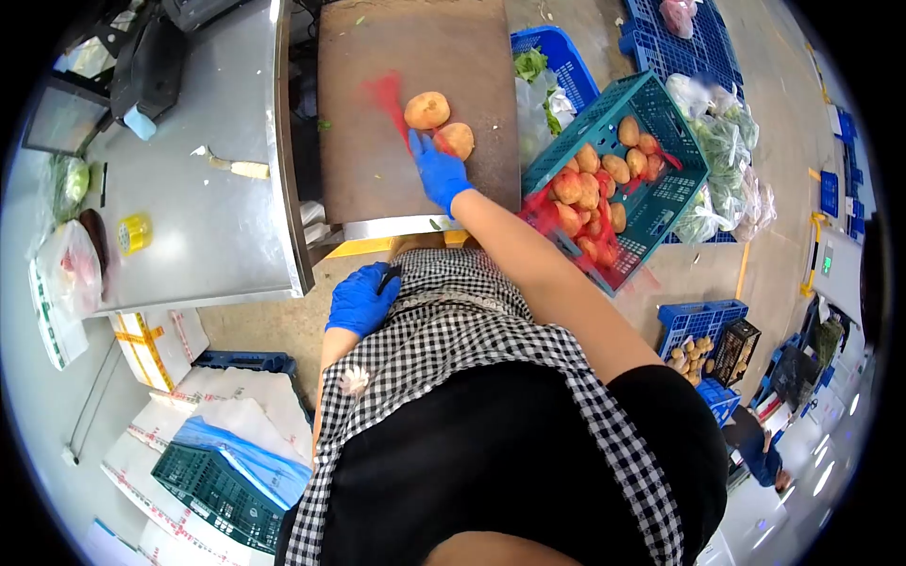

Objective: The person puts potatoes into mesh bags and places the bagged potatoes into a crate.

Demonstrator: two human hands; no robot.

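Note:
Two potatoes, one a pale brown potato [427, 110] and the other a reddish potato [456, 141], rest side by side on a brown board [377, 189]. My right hand [440, 177], in a blue glove, lies just below them with fingers stretched, at the edge of the nearer potato. A strip of red mesh [387, 94] lies left of the potatoes and runs toward my fingertips. Gloved in blue too, my left hand [361, 302] is closed at my waist by the checked apron. A small black object [389, 275] shows at its fingers; its kind is unclear.
A green crate [675, 123] right of the board holds several potatoes and red netting. Behind it stands a blue basket [576, 71] with greens. On the steel table [208, 226] left lie a peeler-like tool [241, 168] and yellow tape [134, 233]. A person [755, 448] is far right.

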